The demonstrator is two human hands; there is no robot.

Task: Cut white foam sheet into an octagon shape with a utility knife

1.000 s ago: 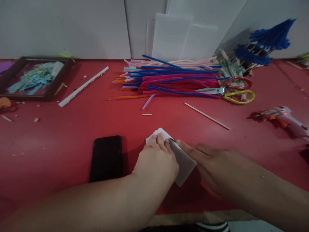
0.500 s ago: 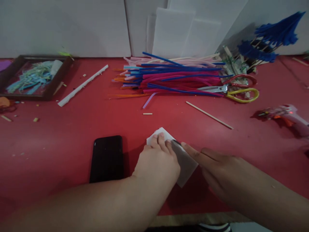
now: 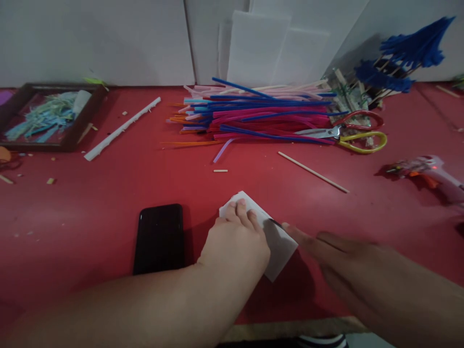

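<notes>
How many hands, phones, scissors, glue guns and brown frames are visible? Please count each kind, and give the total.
Left hand and right hand: 2 hands
Phone: 1
Scissors: 1 pair
Glue gun: 1
Brown frame: 1
Total: 6

On the red bench (image 3: 97,208) we see a phone (image 3: 158,237), scissors (image 3: 335,132) lying partly on pipe cleaners (image 3: 268,114), a thin stick (image 3: 313,172), a glue gun (image 3: 437,171) and a frame (image 3: 82,121) around shreds (image 3: 47,116).
</notes>
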